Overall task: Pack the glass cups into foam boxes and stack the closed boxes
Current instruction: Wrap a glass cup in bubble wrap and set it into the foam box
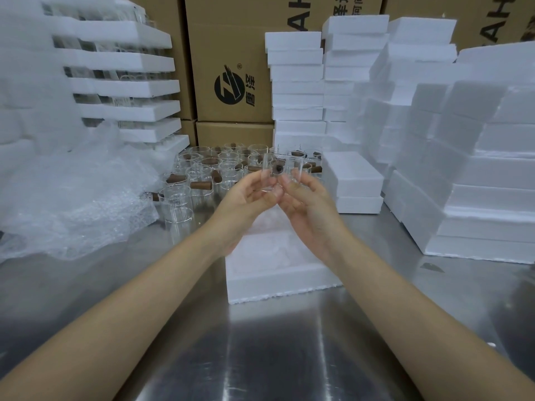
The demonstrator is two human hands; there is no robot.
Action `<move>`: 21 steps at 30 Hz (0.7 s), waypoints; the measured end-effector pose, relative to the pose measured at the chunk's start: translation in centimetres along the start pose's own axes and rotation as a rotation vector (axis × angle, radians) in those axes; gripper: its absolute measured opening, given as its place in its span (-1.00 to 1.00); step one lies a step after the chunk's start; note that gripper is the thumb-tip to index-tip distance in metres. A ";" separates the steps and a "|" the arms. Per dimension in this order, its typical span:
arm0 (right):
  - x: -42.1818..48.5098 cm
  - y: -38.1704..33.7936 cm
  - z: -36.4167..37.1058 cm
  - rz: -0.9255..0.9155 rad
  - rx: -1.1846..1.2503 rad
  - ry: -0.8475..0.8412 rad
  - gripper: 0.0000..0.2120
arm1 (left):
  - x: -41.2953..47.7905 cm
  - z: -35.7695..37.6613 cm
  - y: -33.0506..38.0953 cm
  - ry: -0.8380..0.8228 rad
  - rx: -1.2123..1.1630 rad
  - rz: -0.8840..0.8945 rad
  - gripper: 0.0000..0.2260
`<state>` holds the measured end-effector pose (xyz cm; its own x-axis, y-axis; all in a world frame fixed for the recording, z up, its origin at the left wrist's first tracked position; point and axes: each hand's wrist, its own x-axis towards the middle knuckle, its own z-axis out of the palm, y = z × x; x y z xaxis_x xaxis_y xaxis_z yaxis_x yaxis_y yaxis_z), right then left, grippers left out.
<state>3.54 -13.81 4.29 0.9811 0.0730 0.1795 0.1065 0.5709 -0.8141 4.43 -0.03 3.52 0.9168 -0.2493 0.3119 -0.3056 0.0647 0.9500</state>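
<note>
Both hands hold one clear glass cup (pixel 282 169) with a brown wooden handle, raised above an open white foam box (pixel 278 277) on the steel table. My left hand (pixel 246 198) grips the cup's left side and base. My right hand (pixel 307 204) grips its right side. The box's hollow lies partly hidden beneath my hands. Behind them stand several more glass cups (pixel 202 175) with wooden handles, packed close together.
Stacks of closed foam boxes (pixel 353 180) and foam lids (pixel 298 82) rise at the back right and right. Bubble wrap (pixel 72 198) is heaped on the left, foam trays with glassware (pixel 130 88) above it. Cardboard cartons (pixel 231 68) line the back.
</note>
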 end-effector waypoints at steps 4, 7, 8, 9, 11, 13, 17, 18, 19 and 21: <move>0.1 0.1 0.0 -0.027 -0.036 0.034 -0.65 | -0.1 0.1 0.0 0.011 0.001 -0.011 -0.42; 0.2 -0.1 -0.2 -0.040 -0.043 0.081 -0.84 | 0.0 0.2 0.1 0.036 -0.055 0.001 -0.56; 0.2 -0.2 -0.3 -0.045 -0.069 0.100 -0.85 | 0.1 0.2 0.2 0.035 -0.076 0.003 -0.58; 0.3 -0.3 -0.5 -0.057 -0.114 0.120 -0.86 | 0.1 0.2 0.2 0.030 -0.097 -0.001 -0.58; 0.2 -0.3 -0.6 -0.085 -0.215 0.138 -0.89 | 0.0 0.2 0.3 0.008 -0.117 -0.010 -0.50; 0.0 -0.2 -0.4 -0.112 -0.256 0.130 -0.89 | 0.0 0.2 0.2 -0.009 -0.086 -0.006 -0.41; -0.2 0.0 0.0 -0.154 -0.231 0.121 -0.82 | -0.1 0.1 0.3 0.018 -0.041 0.012 -0.32; -0.2 -0.1 0.0 -0.154 -0.209 0.128 -0.79 | -0.1 0.1 0.3 0.021 -0.015 0.010 -0.31; -0.1 -0.1 0.0 -0.150 -0.177 0.138 -0.76 | -0.1 0.1 0.2 0.020 0.003 0.006 -0.32; 0.0 -0.3 -0.1 -0.138 -0.073 0.160 -0.75 | 0.0 0.1 0.1 0.025 -0.022 -0.006 -0.37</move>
<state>3.52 -14.13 4.49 0.9690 -0.1352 0.2066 0.2468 0.5053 -0.8269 4.38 -0.13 3.57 0.9247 -0.2258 0.3066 -0.2949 0.0847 0.9518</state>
